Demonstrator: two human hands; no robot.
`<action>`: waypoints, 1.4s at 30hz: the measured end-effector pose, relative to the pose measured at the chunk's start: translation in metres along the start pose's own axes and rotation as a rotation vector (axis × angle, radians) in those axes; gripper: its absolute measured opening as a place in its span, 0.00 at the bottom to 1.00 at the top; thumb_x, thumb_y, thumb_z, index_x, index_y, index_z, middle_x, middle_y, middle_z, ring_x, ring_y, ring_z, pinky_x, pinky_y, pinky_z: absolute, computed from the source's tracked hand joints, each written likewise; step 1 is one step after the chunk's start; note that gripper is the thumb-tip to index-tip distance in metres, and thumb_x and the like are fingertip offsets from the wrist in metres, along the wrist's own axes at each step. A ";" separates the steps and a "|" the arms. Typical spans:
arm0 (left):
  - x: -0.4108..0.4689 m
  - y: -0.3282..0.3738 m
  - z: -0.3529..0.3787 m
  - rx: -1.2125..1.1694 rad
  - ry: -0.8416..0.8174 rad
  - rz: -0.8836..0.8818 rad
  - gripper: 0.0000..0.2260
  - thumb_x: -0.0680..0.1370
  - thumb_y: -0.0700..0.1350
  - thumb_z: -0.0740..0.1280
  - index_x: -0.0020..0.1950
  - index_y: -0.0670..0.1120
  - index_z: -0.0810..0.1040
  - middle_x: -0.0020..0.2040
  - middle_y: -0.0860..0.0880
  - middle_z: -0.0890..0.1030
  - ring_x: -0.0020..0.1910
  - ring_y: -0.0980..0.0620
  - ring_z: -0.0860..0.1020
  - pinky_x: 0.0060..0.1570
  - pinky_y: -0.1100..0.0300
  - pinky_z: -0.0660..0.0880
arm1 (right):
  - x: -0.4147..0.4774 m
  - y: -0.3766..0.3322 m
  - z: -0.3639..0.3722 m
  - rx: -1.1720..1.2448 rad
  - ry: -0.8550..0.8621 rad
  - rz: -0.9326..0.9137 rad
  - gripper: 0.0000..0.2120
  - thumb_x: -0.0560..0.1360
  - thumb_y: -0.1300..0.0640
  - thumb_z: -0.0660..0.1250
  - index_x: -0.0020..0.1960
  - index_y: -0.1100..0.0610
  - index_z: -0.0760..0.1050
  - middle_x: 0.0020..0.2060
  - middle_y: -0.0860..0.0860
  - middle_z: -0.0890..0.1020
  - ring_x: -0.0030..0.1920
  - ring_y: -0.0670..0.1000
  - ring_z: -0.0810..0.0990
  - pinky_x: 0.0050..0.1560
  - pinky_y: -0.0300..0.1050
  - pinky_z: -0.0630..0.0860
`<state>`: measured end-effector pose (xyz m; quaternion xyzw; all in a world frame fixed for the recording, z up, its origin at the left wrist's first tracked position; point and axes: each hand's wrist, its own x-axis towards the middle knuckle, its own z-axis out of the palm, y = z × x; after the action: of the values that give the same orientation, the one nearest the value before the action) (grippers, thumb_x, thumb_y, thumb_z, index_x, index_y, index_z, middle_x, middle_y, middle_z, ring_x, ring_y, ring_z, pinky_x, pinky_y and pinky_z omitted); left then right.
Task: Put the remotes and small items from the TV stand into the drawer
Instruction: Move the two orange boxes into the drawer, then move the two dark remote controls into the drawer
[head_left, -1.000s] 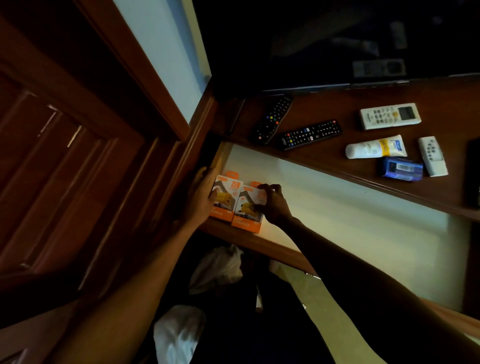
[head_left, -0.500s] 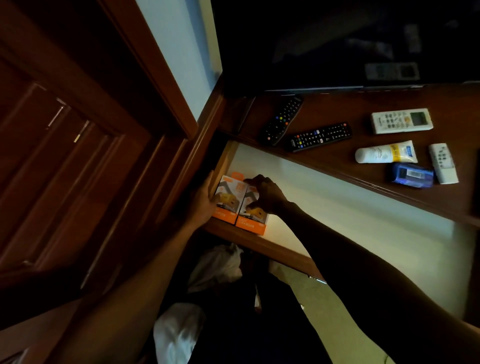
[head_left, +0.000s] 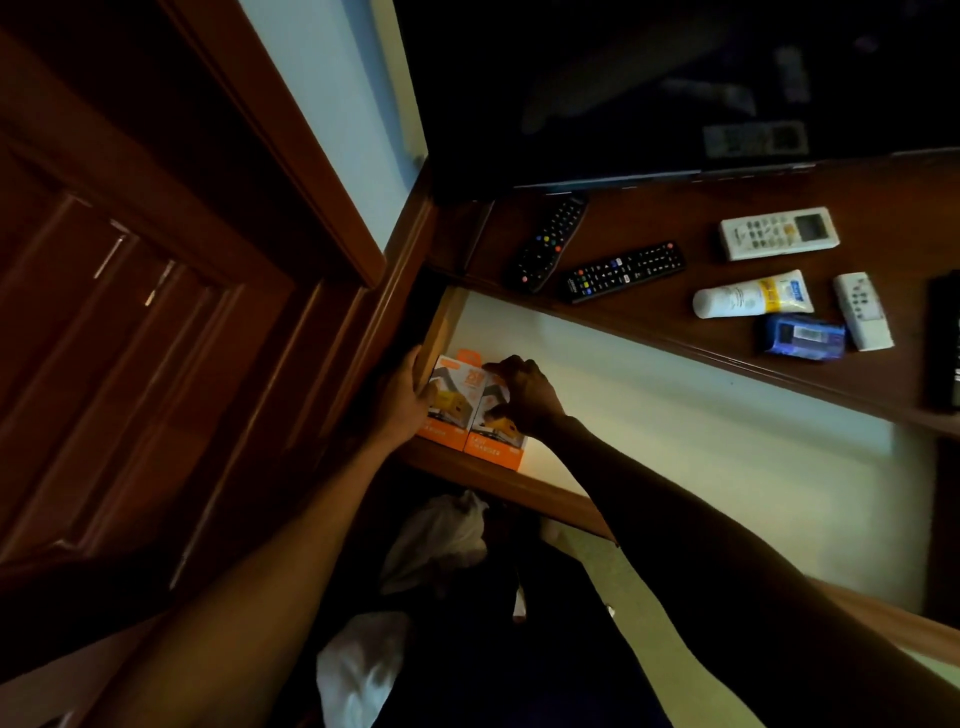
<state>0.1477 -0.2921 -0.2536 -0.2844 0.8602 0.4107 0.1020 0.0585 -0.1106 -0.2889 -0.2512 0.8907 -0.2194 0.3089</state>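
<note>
Resting side by side in the drawer's (head_left: 675, 415) near-left corner, lower centre of frame, two orange boxes (head_left: 470, 415) touch. The left hand (head_left: 402, 402) cups the left box's side; the right hand (head_left: 524, 395) lies curled on the right one. Upper right, remotes (head_left: 623, 270) and a tube (head_left: 748, 301) lie on the TV stand (head_left: 649, 322).

Two boxes (head_left: 470, 415) side by side in the drawer's (head_left: 675, 415) left corner.
</note>
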 end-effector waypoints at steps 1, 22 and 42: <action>0.001 0.002 -0.003 0.012 -0.002 -0.001 0.29 0.79 0.46 0.66 0.78 0.48 0.59 0.72 0.43 0.70 0.69 0.43 0.71 0.63 0.48 0.72 | -0.001 -0.002 0.001 0.001 0.004 0.003 0.36 0.68 0.56 0.76 0.73 0.54 0.67 0.67 0.56 0.72 0.65 0.59 0.68 0.63 0.54 0.71; 0.067 0.163 0.026 0.113 0.053 0.283 0.33 0.77 0.60 0.65 0.76 0.46 0.62 0.74 0.39 0.65 0.73 0.39 0.64 0.68 0.45 0.65 | -0.022 0.040 -0.189 -0.198 0.399 -0.070 0.37 0.68 0.49 0.76 0.71 0.59 0.66 0.67 0.59 0.72 0.66 0.63 0.71 0.64 0.55 0.70; 0.043 0.130 -0.049 -0.463 0.105 0.204 0.22 0.69 0.38 0.76 0.59 0.57 0.81 0.66 0.45 0.77 0.63 0.48 0.76 0.60 0.51 0.77 | -0.038 0.007 -0.199 -0.200 0.394 -0.275 0.28 0.71 0.42 0.70 0.67 0.52 0.71 0.59 0.54 0.80 0.56 0.58 0.80 0.52 0.49 0.77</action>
<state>0.0408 -0.2822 -0.1560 -0.2325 0.7717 0.5896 -0.0524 -0.0492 -0.0355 -0.1339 -0.3517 0.9084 -0.2149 0.0702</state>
